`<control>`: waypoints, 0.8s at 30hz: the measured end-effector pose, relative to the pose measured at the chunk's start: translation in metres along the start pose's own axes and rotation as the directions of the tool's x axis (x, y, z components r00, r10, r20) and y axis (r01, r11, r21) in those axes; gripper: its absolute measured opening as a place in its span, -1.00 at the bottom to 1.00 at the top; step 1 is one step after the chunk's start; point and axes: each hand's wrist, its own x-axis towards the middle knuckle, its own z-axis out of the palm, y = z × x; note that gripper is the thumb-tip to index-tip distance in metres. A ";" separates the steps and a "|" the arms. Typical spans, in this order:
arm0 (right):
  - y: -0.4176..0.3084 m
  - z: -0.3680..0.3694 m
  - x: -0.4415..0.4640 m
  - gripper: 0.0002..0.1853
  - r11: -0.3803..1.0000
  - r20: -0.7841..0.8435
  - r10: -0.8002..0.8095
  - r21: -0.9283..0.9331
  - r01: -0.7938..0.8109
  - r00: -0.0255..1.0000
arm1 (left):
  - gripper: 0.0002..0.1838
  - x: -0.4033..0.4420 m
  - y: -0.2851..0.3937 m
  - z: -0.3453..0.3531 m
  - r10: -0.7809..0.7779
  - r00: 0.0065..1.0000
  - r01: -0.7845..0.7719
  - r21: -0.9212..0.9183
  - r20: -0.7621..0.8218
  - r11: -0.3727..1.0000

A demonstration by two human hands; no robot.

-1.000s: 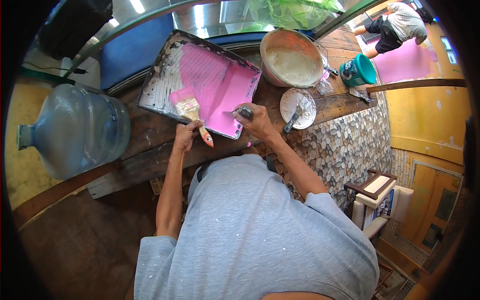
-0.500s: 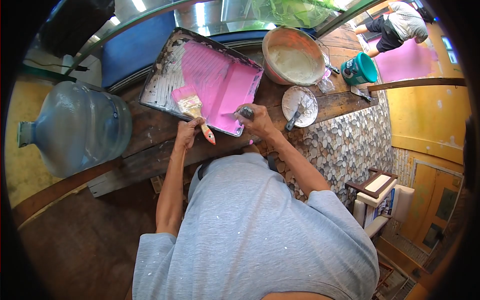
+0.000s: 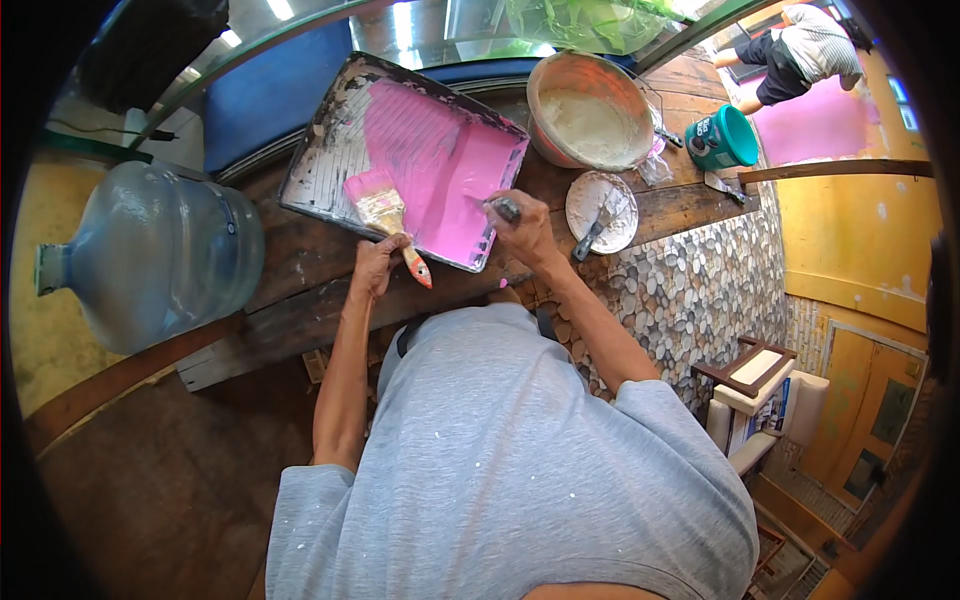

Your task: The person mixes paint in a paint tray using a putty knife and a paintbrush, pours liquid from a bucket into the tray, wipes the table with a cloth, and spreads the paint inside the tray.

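Note:
A black-rimmed paint tray (image 3: 335,130) lies on the wooden table, with pink paint spread over its right half. My left hand (image 3: 378,262) is closed at the tray's near edge, beside a paintbrush (image 3: 378,207) with pink bristles and an orange-tipped handle that lies over the rim. My right hand (image 3: 524,232) is wrapped round the dark handle of a scraper (image 3: 504,208); its thin blade points left over the pink paint. Right of that hand sits a white plate (image 3: 620,236) with a putty knife (image 3: 594,232) and white paste on it.
Behind the plate stands an orange basin (image 3: 545,105) of whitish paste, and beyond it a teal bucket (image 3: 722,140). A large water bottle (image 3: 165,258) lies at the left. Another person (image 3: 815,45) bends over pink paint at the top right.
My right hand has moved slightly up and to the right with the scraper, away from the tray's near edge. My left hand and the brush stay nearly in place.

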 end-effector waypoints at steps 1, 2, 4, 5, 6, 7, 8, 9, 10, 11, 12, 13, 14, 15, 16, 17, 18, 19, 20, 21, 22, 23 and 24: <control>0.008 0.005 -0.004 -0.82 0.999 0.021 -0.047 -0.012 0.047 0.999 | -0.88 0.001 0.000 -0.002 -0.007 1.000 0.007 0.005 0.015 1.000; 0.014 0.008 -0.006 -0.82 0.995 0.042 -0.094 -0.023 0.095 0.995 | -0.88 0.002 -0.001 -0.003 -0.014 1.000 0.014 0.011 0.028 1.000; 0.000 0.004 -0.006 -0.82 0.998 0.061 -0.063 -0.018 0.064 0.996 | -0.88 0.002 0.000 -0.001 -0.008 1.000 0.008 0.007 0.016 1.000; -0.004 0.003 -0.006 -0.81 0.999 0.083 -0.028 -0.015 0.030 0.996 | -0.88 0.001 0.000 -0.001 -0.007 1.000 0.007 0.002 0.003 1.000; -0.003 0.003 -0.005 -0.81 0.999 0.084 -0.027 -0.015 0.028 0.996 | -0.88 0.001 -0.001 -0.002 -0.008 1.000 0.008 0.001 0.001 1.000; -0.001 0.004 -0.004 -0.81 1.000 0.033 -0.009 -0.004 0.009 0.999 | -0.89 0.001 -0.002 -0.002 -0.003 1.000 0.004 -0.008 0.007 1.000; 0.001 0.003 -0.003 -0.81 1.000 -0.019 0.011 0.007 -0.011 1.000 | -0.89 0.002 -0.002 -0.002 0.000 1.000 0.001 -0.017 0.014 1.000; 0.005 0.005 -0.004 -0.81 1.000 -0.021 0.012 0.006 -0.012 1.000 | -0.89 0.001 -0.001 0.000 -0.001 1.000 0.001 -0.016 0.016 1.000; 0.011 0.008 -0.006 -0.81 1.000 -0.026 0.003 -0.008 -0.003 1.000 | -0.89 0.001 -0.001 0.001 0.004 1.000 -0.003 -0.025 0.015 1.000; 0.014 0.010 -0.007 -0.81 1.000 -0.030 -0.007 -0.021 0.006 1.000 | -0.90 0.000 0.000 0.002 0.009 1.000 -0.009 -0.033 0.013 0.999; 0.012 0.009 -0.006 -0.81 1.000 -0.029 -0.006 -0.019 0.005 1.000 | -0.90 0.000 0.002 0.001 0.009 1.000 -0.009 -0.031 0.011 0.999; 0.008 0.006 -0.004 -0.82 0.996 -0.010 0.081 0.023 -0.081 0.997 | -0.89 -0.001 0.002 0.000 -0.002 1.000 0.002 -0.014 0.011 1.000; 0.005 0.004 -0.002 -0.82 0.984 0.012 0.166 0.062 -0.166 0.986 | -0.89 -0.001 0.003 0.000 -0.012 1.000 0.012 0.003 0.014 1.000; 0.004 0.003 -0.001 -0.82 0.984 0.011 0.167 0.060 -0.167 0.986 | -0.89 -0.001 0.002 0.000 -0.014 1.000 0.014 0.002 0.016 1.000; 0.004 0.003 -0.001 -0.82 0.989 -0.015 0.142 0.037 -0.141 0.990 | -0.89 0.000 0.001 0.000 -0.007 1.000 0.007 -0.004 0.022 1.000; 0.003 0.003 -0.001 -0.82 0.993 -0.040 0.116 0.013 -0.115 0.992 | -0.89 0.000 0.000 0.000 0.000 1.000 0.000 -0.009 0.028 1.000; 0.004 0.006 -0.002 -0.82 0.993 -0.042 0.116 0.014 -0.115 0.992 | -0.89 0.001 0.000 0.000 0.001 1.000 0.000 -0.008 0.028 1.000; 0.006 0.010 -0.006 -0.82 0.997 -0.015 0.080 0.017 -0.079 0.997 | -0.90 0.002 0.000 -0.001 0.003 1.000 -0.002 -0.017 0.027 1.000; 0.007 0.013 -0.008 -0.82 0.999 0.013 0.044 0.022 -0.045 0.999 | -0.90 0.002 -0.001 -0.001 0.004 1.000 -0.003 -0.026 0.026 1.000; 0.006 0.013 -0.008 -0.82 0.999 0.014 0.046 0.022 -0.046 0.999 | -0.90 0.000 -0.001 0.000 0.002 1.000 -0.002 -0.027 0.025 1.000; 0.003 0.012 -0.006 -0.81 0.992 -0.020 0.103 0.075 -0.102 0.994 | -0.90 -0.002 0.001 0.001 0.017 1.000 -0.017 -0.025 0.015 1.000; 0.002 0.011 -0.004 -0.80 0.980 -0.055 0.159 0.130 -0.151 0.986 | -0.90 -0.002 0.003 0.002 0.034 0.999 -0.034 -0.023 0.008 0.999; 0.004 0.011 -0.004 -0.80 0.981 -0.065 0.159 0.127 -0.149 0.985 | -0.90 0.001 0.001 0.000 0.035 0.999 -0.035 -0.020 0.018 0.999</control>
